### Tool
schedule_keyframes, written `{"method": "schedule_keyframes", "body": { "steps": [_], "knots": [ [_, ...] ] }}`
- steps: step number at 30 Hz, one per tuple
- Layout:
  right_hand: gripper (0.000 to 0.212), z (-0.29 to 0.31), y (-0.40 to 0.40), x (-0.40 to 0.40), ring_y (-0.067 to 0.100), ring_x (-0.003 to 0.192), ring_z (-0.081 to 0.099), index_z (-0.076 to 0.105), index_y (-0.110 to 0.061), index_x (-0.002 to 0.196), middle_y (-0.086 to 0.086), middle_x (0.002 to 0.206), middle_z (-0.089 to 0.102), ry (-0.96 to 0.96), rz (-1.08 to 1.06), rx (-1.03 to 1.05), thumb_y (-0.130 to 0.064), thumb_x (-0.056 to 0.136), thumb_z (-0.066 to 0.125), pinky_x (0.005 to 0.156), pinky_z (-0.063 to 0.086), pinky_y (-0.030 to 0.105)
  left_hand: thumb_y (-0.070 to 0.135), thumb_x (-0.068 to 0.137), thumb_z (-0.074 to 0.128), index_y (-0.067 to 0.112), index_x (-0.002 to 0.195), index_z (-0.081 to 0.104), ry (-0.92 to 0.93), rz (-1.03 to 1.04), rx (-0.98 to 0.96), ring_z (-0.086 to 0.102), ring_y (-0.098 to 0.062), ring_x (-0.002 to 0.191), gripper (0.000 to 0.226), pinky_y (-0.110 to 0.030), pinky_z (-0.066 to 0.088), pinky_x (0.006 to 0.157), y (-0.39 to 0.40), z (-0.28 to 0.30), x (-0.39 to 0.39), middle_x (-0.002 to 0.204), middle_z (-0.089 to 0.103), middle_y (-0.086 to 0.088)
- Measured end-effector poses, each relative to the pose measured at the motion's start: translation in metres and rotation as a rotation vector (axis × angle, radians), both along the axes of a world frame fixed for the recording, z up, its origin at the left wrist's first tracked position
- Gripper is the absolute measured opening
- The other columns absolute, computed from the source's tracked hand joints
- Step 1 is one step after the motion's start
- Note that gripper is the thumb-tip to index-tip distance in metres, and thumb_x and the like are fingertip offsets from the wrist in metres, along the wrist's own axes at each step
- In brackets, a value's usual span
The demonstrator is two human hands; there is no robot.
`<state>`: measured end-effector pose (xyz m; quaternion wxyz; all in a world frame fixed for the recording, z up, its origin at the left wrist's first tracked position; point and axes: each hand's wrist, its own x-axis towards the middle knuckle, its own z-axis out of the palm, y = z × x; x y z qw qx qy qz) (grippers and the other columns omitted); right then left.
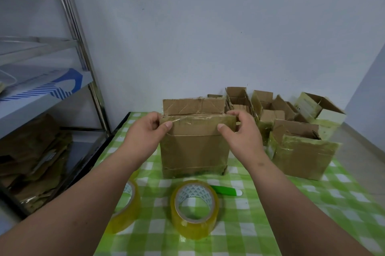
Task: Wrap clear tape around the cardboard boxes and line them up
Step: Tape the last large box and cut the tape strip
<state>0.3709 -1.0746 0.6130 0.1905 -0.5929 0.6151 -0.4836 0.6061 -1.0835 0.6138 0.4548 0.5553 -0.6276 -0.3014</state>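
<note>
Setting: pale grey wall behind a table under a green-and-white checked cloth (260,224); metal shelving rack (83,51) at left holding flattened brown cardboard (35,160).
Main item: upright brown cardboard box banded with clear tape (193,147), standing mid-table, rear flap raised.
Left hand (145,130): grips the box's upper left corner, thumb on the front face, fingers curled over the edge.
Right hand (239,130): grips the upper right corner the same way, thumb on the front.
Tape: yellowish clear tape roll with white core (194,209), on the cloth in front of the box; second similar roll (127,207) to its left, partly hidden by the forearm.
Tool: green-handled object (226,190), possibly a cutter, just behind the nearer roll.
Other stock: cluster of open, partly taped cardboard boxes (291,126) to the right, near the wall.
</note>
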Motion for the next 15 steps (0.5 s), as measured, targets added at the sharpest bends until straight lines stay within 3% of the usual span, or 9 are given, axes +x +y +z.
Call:
{"method": "schedule_keyframes", "body": {
  "steps": [2, 5, 9, 13, 15],
  "knots": [
    [0.051, 0.0005, -0.0018, -0.0022, 0.016, 0.104, 0.057, 0.049, -0.03, 0.13, -0.009, 0.123, 0.05, -0.03, -0.007, -0.029, -0.034, 0.085, 0.073, 0.093, 0.052, 0.043, 0.048, 0.082, 0.065, 0.024, 0.077, 0.062, 0.051, 0.021, 0.003, 0.065, -0.034, 0.083, 0.025, -0.044, 0.051, 0.076, -0.0017, 0.0013, -0.0011, 0.086, 0.071, -0.013],
    [0.076, -0.0023, -0.0034, -0.0062, 0.018, 0.108, 0.055, 0.035, -0.035, 0.145, -0.006, 0.135, 0.041, -0.082, 0.009, -0.013, -0.03, 0.082, 0.078, 0.096, 0.051, 0.04, 0.029, 0.087, 0.073, 0.033, 0.089, 0.067, 0.103, 0.032, 0.023, 0.069, -0.019, 0.099, 0.008, -0.038, 0.054, 0.085, -0.0038, -0.0004, -0.0027, 0.099, 0.073, 0.003],
    [0.094, -0.0054, -0.007, -0.0079, 0.024, 0.124, 0.046, 0.02, -0.041, 0.152, -0.006, 0.149, 0.026, -0.118, 0.067, 0.091, -0.027, 0.08, 0.079, 0.108, 0.043, 0.045, 0.014, 0.087, 0.073, 0.036, 0.13, 0.053, -0.018, 0.045, -0.003, 0.059, -0.007, 0.111, 0.052, -0.032, 0.051, 0.093, -0.0048, 0.0032, -0.0021, 0.146, 0.038, 0.007],
    [0.097, -0.0037, -0.0106, -0.0099, 0.017, 0.142, 0.029, 0.011, -0.04, 0.156, -0.01, 0.158, 0.022, -0.142, 0.178, 0.176, -0.019, 0.084, 0.073, 0.116, 0.031, 0.047, 0.011, 0.09, 0.069, 0.031, 0.149, 0.036, -0.075, -0.02, 0.01, 0.054, -0.006, 0.115, 0.07, -0.025, 0.046, 0.094, -0.0062, 0.0041, -0.0033, 0.157, 0.019, 0.011],
    [0.094, -0.0021, -0.0106, -0.0094, 0.015, 0.142, 0.029, 0.009, -0.038, 0.157, -0.013, 0.157, 0.026, -0.194, 0.255, 0.213, -0.01, 0.088, 0.067, 0.113, 0.032, 0.04, 0.008, 0.092, 0.066, 0.031, 0.154, 0.028, -0.1, -0.039, 0.021, 0.053, -0.007, 0.116, 0.077, -0.025, 0.047, 0.094, -0.0076, 0.0048, -0.0044, 0.158, 0.017, 0.013]
  ]
}}
